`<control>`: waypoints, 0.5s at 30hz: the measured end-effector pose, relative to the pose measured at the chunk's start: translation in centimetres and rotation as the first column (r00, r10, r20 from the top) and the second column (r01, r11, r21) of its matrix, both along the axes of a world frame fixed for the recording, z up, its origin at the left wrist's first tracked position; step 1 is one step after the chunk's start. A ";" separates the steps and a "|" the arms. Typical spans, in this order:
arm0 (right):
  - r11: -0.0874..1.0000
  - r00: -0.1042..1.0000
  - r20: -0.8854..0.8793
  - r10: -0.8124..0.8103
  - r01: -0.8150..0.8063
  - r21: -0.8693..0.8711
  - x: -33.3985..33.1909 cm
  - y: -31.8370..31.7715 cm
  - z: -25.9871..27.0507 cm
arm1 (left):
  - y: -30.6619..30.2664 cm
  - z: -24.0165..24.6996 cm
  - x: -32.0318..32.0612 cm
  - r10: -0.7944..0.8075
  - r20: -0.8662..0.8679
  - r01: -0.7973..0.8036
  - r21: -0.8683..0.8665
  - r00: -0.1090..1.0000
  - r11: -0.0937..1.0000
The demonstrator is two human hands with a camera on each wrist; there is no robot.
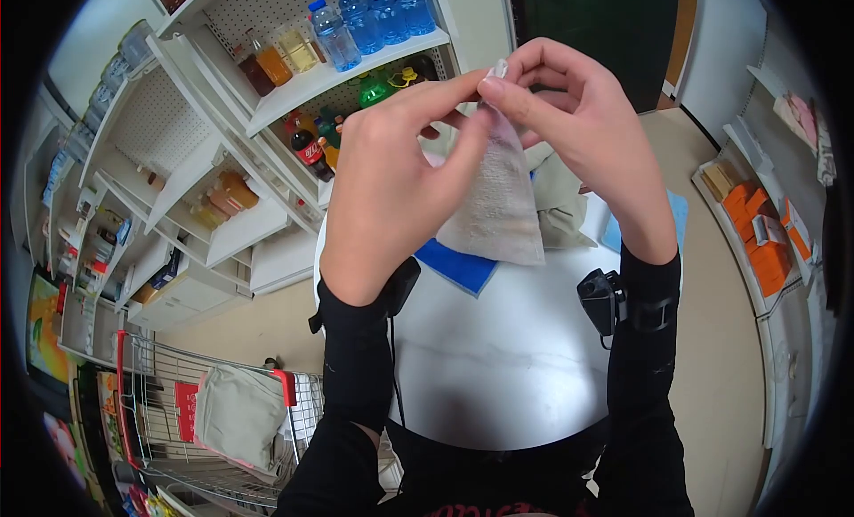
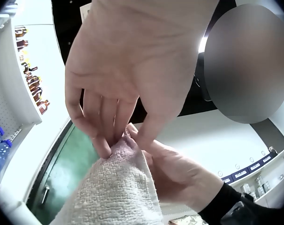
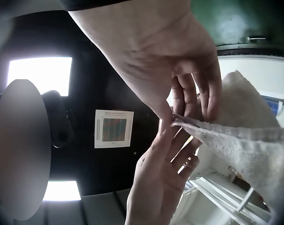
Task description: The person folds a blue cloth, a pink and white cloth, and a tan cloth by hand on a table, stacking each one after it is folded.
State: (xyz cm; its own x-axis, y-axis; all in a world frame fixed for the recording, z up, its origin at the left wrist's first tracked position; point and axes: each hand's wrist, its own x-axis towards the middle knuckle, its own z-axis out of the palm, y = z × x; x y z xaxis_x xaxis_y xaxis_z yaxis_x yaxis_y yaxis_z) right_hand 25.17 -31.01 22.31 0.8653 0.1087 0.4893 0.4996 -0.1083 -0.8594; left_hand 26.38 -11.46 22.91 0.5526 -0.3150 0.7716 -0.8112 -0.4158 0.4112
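A pale, textured terry cloth (image 1: 498, 201) hangs by one corner over the table, a pinkish patch near its top. My left hand (image 1: 396, 165) and right hand (image 1: 592, 117) meet at that corner, pinching it between thumbs and fingers. In the left wrist view the cloth (image 2: 116, 192) drops away from the fingertips, widening downward. From the right wrist, its gathered edge (image 3: 212, 129) runs out from between the two hands. Behind and below it on the table lie a blue cloth (image 1: 458, 268) and a crumpled grey-green cloth (image 1: 562, 205), both partly hidden.
The round white table (image 1: 507, 366) stands before me, with a light blue cloth (image 1: 678, 216) at its right edge. A shopping cart (image 1: 289, 388) holding folded grey fabric (image 1: 238, 415) is at lower left. Bottle shelves (image 1: 356, 63) rise behind; another shelf unit (image 1: 747, 294) stands right.
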 end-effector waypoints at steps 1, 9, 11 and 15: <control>0.999 0.999 0.039 -0.029 0.030 -0.021 0.2 0.0 -0.2 | 0.0 -0.1 -0.1 -0.003 -0.001 0.003 0.004 1.000 1.000; 0.997 0.997 0.031 0.077 -0.077 0.015 -0.1 -0.3 0.1 | 0.2 0.1 -0.3 -0.083 -0.145 0.070 -0.089 0.986 0.994; 0.992 0.992 0.043 0.117 -0.119 0.040 0.0 -0.7 0.1 | 0.8 0.4 -0.4 -0.166 -0.247 0.109 -0.229 0.955 0.967; 0.998 0.998 0.055 0.031 -0.034 0.058 -0.4 -3.1 0.4 | 2.8 1.0 0.2 -0.140 -0.276 0.033 -0.360 0.951 0.933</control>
State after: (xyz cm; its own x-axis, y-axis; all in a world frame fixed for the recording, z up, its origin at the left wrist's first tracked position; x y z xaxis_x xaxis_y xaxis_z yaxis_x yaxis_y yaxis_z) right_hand 24.75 -34.11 22.69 0.8338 0.1058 0.5418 0.5481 -0.0408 -0.8354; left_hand 26.57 -8.65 23.86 0.7527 -0.1142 0.6483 -0.6583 -0.1374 0.7401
